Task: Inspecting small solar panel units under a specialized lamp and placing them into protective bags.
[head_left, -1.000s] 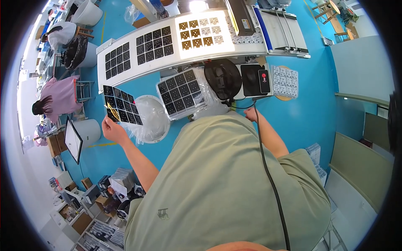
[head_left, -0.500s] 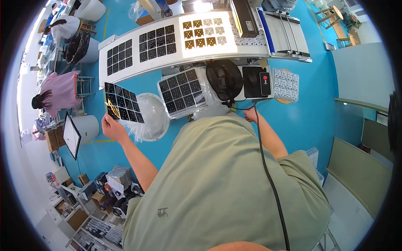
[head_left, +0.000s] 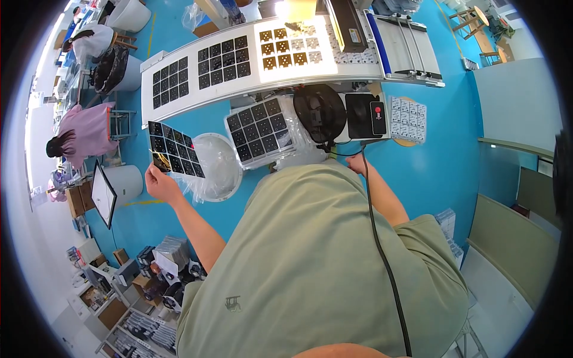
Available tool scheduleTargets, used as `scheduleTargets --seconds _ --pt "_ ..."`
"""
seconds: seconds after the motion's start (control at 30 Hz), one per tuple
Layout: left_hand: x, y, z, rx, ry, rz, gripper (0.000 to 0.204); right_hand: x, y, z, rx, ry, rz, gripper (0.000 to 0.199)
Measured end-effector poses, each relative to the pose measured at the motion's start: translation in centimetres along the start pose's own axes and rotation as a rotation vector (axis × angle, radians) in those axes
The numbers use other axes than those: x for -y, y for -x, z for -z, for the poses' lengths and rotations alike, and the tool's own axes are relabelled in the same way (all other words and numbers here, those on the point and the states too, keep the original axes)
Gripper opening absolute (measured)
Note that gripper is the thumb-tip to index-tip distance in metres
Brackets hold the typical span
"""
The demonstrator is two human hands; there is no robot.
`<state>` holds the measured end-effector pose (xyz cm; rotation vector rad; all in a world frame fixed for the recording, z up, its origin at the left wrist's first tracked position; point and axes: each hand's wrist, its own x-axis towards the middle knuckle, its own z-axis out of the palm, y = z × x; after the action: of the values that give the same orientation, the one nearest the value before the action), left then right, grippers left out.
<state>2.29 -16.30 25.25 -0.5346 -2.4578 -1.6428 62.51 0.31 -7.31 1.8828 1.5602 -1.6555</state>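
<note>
At the left, my left hand (head_left: 160, 183) pinches the lower corner of a glossy black sheet (head_left: 177, 150) marked with a grid of squares. The sheet is held up and tilted, with yellowish reflections near my fingers. Beside it stands a round white bin (head_left: 230, 186) with clear plastic film (head_left: 210, 161) in it. A stack of similar black gridded sheets (head_left: 258, 132) lies in front of me on clear wrapping. My right hand (head_left: 357, 163) is close to my waist, beside a black cable (head_left: 369, 197). Its fingers are curled, and whatever they may hold is hidden.
A long white bench (head_left: 233, 89) crosses ahead, carrying gridded sheets, one under bright light. A black fan-like round object (head_left: 320, 116), a dark phone-shaped device (head_left: 378, 118) and a stack of white patterned sheets (head_left: 408, 120) stand nearer. A person in pink (head_left: 89, 134) sits at far left.
The sheet in my left hand has tilted slightly and its reflections have shifted. A bright yellowish shape has appeared above the lit sheet on the bench. My right hand has barely moved.
</note>
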Motion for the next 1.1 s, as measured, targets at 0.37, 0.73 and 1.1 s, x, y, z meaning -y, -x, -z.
scheduleTargets --seconds 0.37,0.73,1.1 --pt "-0.7 0.4 -0.2 0.006 -0.057 -0.010 0.029 -0.7 0.3 0.2 -0.038 -0.072 -0.061 0.040" --pt "-1.3 0.5 -0.4 -0.022 -0.078 -0.026 0.029 -1.0 -0.6 0.4 -0.025 0.053 0.065 0.041" --pt "0.1 -2.9 3.3 -0.100 -0.115 0.037 0.030 1.4 1.7 0.0 -0.043 -0.047 -0.004 0.033"
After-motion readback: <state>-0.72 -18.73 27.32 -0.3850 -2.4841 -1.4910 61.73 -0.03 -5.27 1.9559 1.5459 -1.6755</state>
